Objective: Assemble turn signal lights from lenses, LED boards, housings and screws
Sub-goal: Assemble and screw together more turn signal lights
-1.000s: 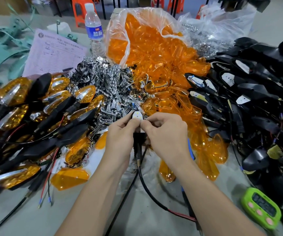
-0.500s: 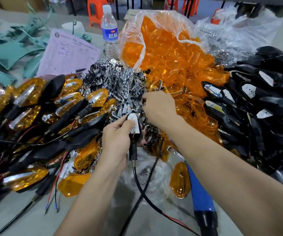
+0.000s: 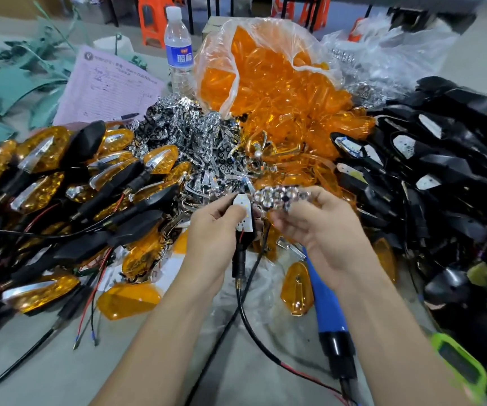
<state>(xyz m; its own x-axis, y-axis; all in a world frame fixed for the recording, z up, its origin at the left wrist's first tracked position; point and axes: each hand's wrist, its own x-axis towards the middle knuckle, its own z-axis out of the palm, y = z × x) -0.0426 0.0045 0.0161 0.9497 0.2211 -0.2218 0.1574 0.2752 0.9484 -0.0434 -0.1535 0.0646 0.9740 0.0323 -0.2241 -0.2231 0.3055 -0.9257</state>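
A bench (image 3: 25, 356) heaped with amber lenses (image 3: 280, 92), black housings (image 3: 455, 159) and chrome reflectors (image 3: 195, 142). The right hand (image 3: 318, 227), half a second ago digging in the chrome pile, has come back pinching a reflector strip (image 3: 277, 197) in its fingertips. The left hand (image 3: 215, 227) grips a wired housing (image 3: 238, 259), its white LED board (image 3: 243, 213) facing up. Strip and board sit just beside each other, apparently not yet mated. Seating the strip looks next, with lens and screws to follow.
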